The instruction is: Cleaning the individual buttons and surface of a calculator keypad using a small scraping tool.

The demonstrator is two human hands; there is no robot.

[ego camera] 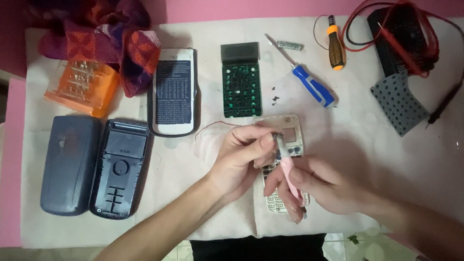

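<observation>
**Ana:** Head view looks straight down on a tabletop (396, 159) under a white cloth. What are the hands doing?

**Ben:** Both meet near the middle. The left hand (239, 154) has its fingers (258, 140) curled and pinched shut on a small dark part at the top of a pale phone frame (290, 140). The right hand (319, 186) is closed around a pink-handled tool (291, 179), whose tip points up to that same spot.

**Ana:** Where does the frame lie?

**Ben:** Flat on the cloth, right under the hands; its lower keypad end shows between the right fingers. A thin red wire (212, 126) runs off from its left side.

**Ana:** And around it?

**Ben:** Just above lies a green circuit board (241, 87) with a dark screen at its top. Left of that sits a white calculator body (174, 92), and further left a dark back shell (120, 166) beside a blue-grey cover (69, 164). An orange plastic box (83, 87) and a red patterned cloth (116, 38) fill the top left corner.

**Ana:** On the right?

**Ben:** A blue-handled screwdriver (311, 84), an orange-handled one (335, 46), a small battery (289, 45), a few tiny dark screws (274, 99), a grey rubber key mat (398, 101), and a black meter (403, 34) with red leads.
</observation>
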